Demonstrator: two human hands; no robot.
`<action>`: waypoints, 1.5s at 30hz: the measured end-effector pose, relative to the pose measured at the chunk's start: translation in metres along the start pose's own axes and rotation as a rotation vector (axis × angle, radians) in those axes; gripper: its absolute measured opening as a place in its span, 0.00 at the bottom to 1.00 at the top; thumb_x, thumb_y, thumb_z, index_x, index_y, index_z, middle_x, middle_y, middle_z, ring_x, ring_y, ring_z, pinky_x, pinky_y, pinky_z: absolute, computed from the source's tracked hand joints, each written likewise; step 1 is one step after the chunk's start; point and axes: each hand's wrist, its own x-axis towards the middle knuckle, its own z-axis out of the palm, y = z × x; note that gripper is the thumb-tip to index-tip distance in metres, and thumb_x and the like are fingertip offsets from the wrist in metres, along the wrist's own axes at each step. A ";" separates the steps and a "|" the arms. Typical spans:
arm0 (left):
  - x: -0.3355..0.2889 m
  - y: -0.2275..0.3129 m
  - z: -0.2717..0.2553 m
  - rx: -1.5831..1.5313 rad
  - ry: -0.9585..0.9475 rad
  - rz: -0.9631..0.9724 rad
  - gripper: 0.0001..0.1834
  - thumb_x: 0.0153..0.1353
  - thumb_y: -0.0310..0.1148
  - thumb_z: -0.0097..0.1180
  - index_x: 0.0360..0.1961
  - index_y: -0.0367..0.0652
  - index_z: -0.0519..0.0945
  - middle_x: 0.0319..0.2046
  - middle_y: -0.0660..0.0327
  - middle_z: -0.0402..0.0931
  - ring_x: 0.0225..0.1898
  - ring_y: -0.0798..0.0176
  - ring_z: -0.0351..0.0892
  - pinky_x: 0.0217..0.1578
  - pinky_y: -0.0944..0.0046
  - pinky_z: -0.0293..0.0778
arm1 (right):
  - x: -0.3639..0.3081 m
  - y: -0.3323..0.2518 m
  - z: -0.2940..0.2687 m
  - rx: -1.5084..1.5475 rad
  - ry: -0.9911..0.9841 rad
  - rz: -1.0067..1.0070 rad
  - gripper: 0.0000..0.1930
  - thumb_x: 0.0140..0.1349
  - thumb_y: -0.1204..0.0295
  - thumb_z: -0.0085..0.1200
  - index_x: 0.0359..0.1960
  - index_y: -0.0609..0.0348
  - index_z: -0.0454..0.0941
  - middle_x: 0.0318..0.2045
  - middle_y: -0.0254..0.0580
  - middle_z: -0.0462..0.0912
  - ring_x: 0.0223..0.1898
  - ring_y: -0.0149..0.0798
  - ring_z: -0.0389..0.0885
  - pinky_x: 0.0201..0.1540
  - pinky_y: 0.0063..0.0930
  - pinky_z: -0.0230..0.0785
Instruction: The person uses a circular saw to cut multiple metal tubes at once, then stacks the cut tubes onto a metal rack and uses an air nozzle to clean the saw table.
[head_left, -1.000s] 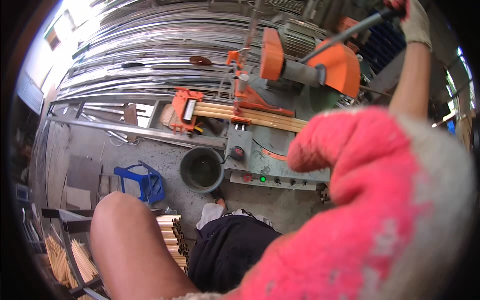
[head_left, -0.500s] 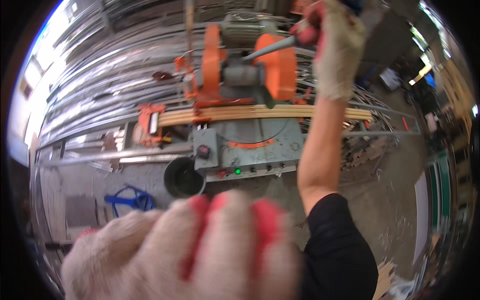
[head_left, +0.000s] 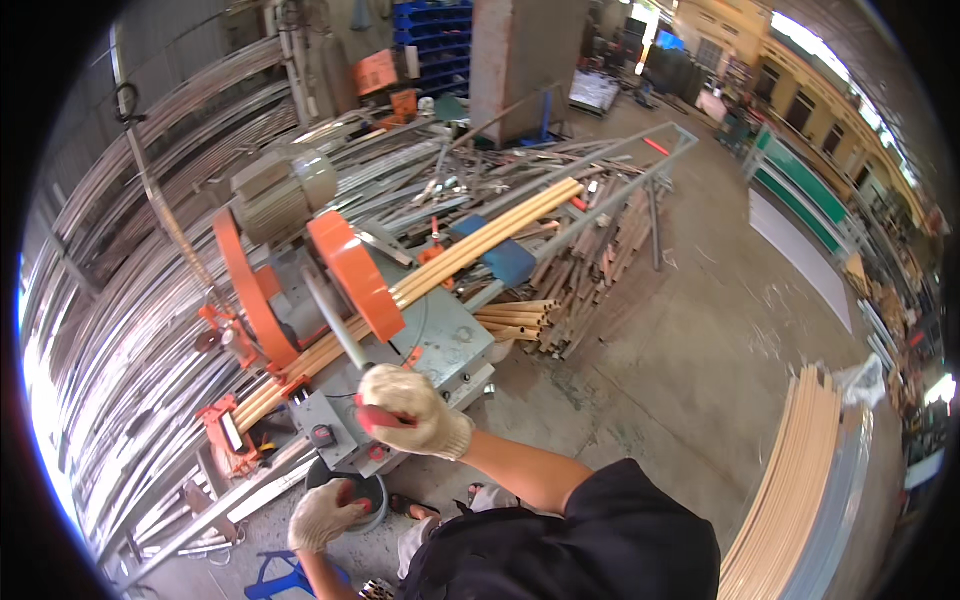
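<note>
My right hand [head_left: 408,412], in a cream glove with red palm, is wrapped round the grey lever handle [head_left: 338,318] of an orange-guarded cut-off saw [head_left: 355,275]. The handle slants down toward me. Several long tan bars [head_left: 500,245] lie side by side across the grey saw table [head_left: 455,335], passing under the saw head. An orange clamp [head_left: 228,432] stands at their left end. Lower down, my left hand [head_left: 328,514], gloved the same way, hangs over a dark bucket [head_left: 372,500] with its fingers curled in; nothing shows in them. The saw's cutting edge is hidden.
Many metal lengths [head_left: 120,330] fill the racks at left. Cut tan pieces [head_left: 515,318] and scrap bars [head_left: 615,275] lie right of the saw. A bundle of long tan strips [head_left: 785,490] rests at lower right. A blue stool [head_left: 285,578] stands at lower left.
My right hand has come down with the lever, and the saw head has dropped toward the bars. My left hand has moved away from close view to above the bucket. The view has turned right.
</note>
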 end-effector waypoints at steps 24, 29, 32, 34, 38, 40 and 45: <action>-0.142 -0.259 0.391 -0.905 -0.295 -1.030 0.14 0.52 0.44 0.61 0.21 0.44 0.81 0.16 0.61 0.75 0.19 0.61 0.75 0.23 0.58 0.71 | -0.032 -0.014 0.012 0.080 0.133 -0.021 0.09 0.49 0.73 0.44 0.13 0.59 0.65 0.13 0.39 0.69 0.20 0.40 0.69 0.34 0.41 0.71; -0.128 -0.222 0.331 -0.664 -0.243 -1.001 0.08 0.55 0.38 0.59 0.28 0.46 0.84 0.20 0.67 0.78 0.17 0.70 0.73 0.15 0.66 0.67 | -0.037 0.004 0.011 0.117 0.161 -0.082 0.12 0.55 0.67 0.50 0.17 0.60 0.69 0.11 0.36 0.69 0.18 0.38 0.70 0.33 0.42 0.74; -0.134 -0.214 0.310 -0.432 -0.120 -0.853 0.19 0.51 0.46 0.58 0.37 0.43 0.86 0.32 0.54 0.85 0.36 0.57 0.85 0.38 0.59 0.79 | -0.036 0.002 0.023 0.163 0.151 -0.025 0.11 0.53 0.69 0.52 0.17 0.60 0.70 0.12 0.37 0.72 0.19 0.40 0.74 0.35 0.44 0.76; -0.128 -0.219 0.311 -0.479 -0.045 -0.825 0.18 0.51 0.46 0.58 0.36 0.44 0.87 0.32 0.54 0.85 0.36 0.56 0.85 0.38 0.59 0.79 | -0.036 0.000 0.021 0.139 0.148 0.010 0.07 0.47 0.73 0.51 0.16 0.61 0.71 0.13 0.38 0.73 0.19 0.40 0.75 0.36 0.43 0.76; -0.108 -0.218 0.304 -0.494 0.079 -0.805 0.14 0.50 0.41 0.56 0.30 0.45 0.86 0.27 0.52 0.83 0.33 0.52 0.85 0.35 0.56 0.78 | -0.039 -0.001 0.010 0.108 0.140 0.000 0.05 0.43 0.76 0.48 0.14 0.62 0.71 0.12 0.38 0.73 0.19 0.41 0.75 0.36 0.44 0.76; -0.105 -0.216 0.306 -0.477 0.068 -0.788 0.14 0.50 0.41 0.55 0.29 0.45 0.86 0.27 0.51 0.83 0.33 0.51 0.85 0.35 0.55 0.78 | -0.043 0.000 0.010 0.087 0.127 -0.011 0.07 0.47 0.74 0.47 0.14 0.61 0.70 0.12 0.39 0.72 0.19 0.41 0.74 0.35 0.44 0.76; -0.111 -0.216 0.322 -0.461 0.030 -0.796 0.14 0.50 0.41 0.54 0.29 0.45 0.86 0.29 0.50 0.83 0.36 0.47 0.84 0.38 0.53 0.78 | -0.048 -0.003 0.013 0.041 0.131 -0.006 0.11 0.53 0.72 0.45 0.14 0.60 0.67 0.12 0.40 0.72 0.18 0.41 0.74 0.34 0.44 0.76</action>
